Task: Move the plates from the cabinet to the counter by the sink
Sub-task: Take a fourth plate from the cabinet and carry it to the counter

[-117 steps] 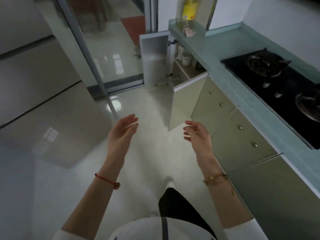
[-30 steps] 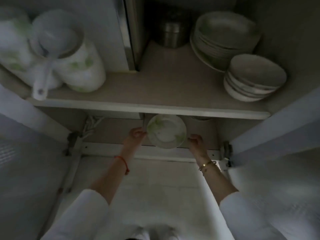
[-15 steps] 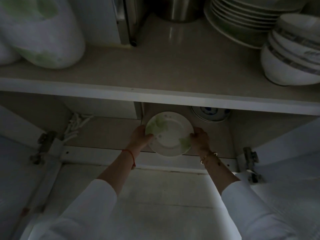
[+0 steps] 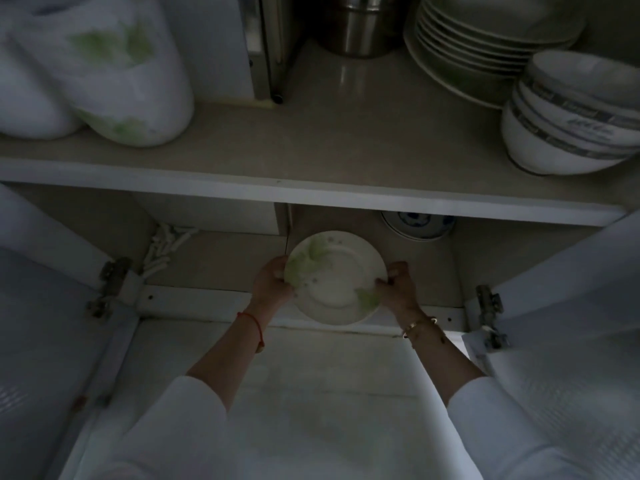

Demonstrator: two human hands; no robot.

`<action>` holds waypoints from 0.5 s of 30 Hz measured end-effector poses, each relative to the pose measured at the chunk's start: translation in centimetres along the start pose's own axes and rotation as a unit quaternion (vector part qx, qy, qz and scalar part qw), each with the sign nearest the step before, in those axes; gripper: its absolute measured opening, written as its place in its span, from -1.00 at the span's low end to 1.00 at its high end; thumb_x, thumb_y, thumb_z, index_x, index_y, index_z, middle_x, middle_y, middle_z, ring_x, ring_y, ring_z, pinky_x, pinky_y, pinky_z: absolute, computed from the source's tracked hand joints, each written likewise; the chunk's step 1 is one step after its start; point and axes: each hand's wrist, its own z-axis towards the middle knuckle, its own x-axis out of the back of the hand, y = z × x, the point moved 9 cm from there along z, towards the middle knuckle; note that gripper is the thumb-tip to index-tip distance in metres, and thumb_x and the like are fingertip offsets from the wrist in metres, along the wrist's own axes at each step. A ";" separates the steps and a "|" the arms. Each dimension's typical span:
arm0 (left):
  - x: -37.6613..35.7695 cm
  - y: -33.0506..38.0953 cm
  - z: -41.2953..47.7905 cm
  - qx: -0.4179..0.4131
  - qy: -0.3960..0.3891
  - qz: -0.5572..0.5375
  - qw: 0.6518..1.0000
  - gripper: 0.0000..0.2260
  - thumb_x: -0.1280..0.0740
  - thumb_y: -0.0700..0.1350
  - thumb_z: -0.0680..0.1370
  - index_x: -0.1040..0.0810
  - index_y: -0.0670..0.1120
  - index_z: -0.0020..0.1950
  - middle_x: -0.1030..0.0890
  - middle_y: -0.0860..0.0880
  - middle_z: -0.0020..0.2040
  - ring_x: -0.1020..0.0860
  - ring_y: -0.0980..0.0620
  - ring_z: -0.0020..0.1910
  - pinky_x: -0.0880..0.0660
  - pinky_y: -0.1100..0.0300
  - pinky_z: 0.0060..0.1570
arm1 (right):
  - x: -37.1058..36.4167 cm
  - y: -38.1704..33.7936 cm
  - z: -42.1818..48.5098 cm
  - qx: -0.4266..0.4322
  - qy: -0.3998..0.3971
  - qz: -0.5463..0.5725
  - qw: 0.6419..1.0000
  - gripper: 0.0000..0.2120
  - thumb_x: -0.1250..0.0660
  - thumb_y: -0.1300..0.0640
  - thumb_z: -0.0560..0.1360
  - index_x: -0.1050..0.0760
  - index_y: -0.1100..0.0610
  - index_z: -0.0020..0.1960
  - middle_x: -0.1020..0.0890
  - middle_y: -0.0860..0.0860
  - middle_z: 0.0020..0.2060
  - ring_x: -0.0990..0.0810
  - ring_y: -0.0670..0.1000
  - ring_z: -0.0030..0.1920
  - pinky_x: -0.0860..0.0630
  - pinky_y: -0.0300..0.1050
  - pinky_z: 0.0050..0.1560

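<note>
Plate (image 4: 337, 277): white with green leaf print, held at the lower compartment's front edge, centre of view.
Left hand (image 4: 272, 282): fingers curled around the plate's rim at 9 o'clock.
Right hand (image 4: 398, 284): fingers clamped on the rim at 3 o'clock.
Upper shelf (image 4: 311, 188): stacked plates (image 4: 485, 39) at 1 o'clock, stacked bowls (image 4: 568, 116) at 2 o'clock, white jar (image 4: 121, 71) at 10 o'clock.
Lower compartment: blue-patterned bowl (image 4: 417, 225) behind the plate.

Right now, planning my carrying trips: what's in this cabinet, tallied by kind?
Green-leaf plate: 1
Plate stack: 1
Bowl stack: 1
Blue-patterned dish: 1
Steel canister: 1
White jars: 2
Total: 7
</note>
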 end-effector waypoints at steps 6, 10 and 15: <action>4.4 3.3 -8.7 0.019 0.036 0.027 0.999 -0.59 -0.42 -0.32 0.39 -0.62 -0.03 0.19 -0.67 -0.03 -0.01 -0.64 0.10 -0.23 -0.60 0.20 -0.28 | 3.5 -3.0 -9.2 -0.063 -0.006 -0.004 0.998 -0.72 -0.30 0.31 0.42 -0.34 0.12 0.08 -0.57 0.03 -0.18 -0.53 0.06 -0.15 -0.42 -0.15 -0.12; 7.2 6.0 -15.9 0.048 0.036 0.016 0.998 -0.54 -0.35 -0.41 0.39 -0.60 0.04 0.16 -0.67 0.05 -0.11 -0.62 0.20 -0.36 -0.57 0.27 -0.42 | 7.0 -6.6 -16.3 -0.099 -0.023 -0.017 0.995 -0.70 -0.30 0.25 0.45 -0.34 0.08 0.14 -0.57 -0.02 -0.16 -0.55 0.07 -0.14 -0.42 -0.15 -0.14; 11.2 12.8 -25.0 0.041 0.023 0.027 0.999 -0.45 -0.33 -0.43 0.37 -0.55 0.01 0.28 -0.63 0.02 0.06 -0.64 0.02 -0.19 -0.61 0.14 -0.25 | 12.7 -13.4 -24.6 -0.131 -0.024 0.003 0.991 -0.74 -0.30 0.27 0.46 -0.37 0.08 0.11 -0.59 0.07 -0.13 -0.57 0.13 -0.10 -0.52 0.05 -0.03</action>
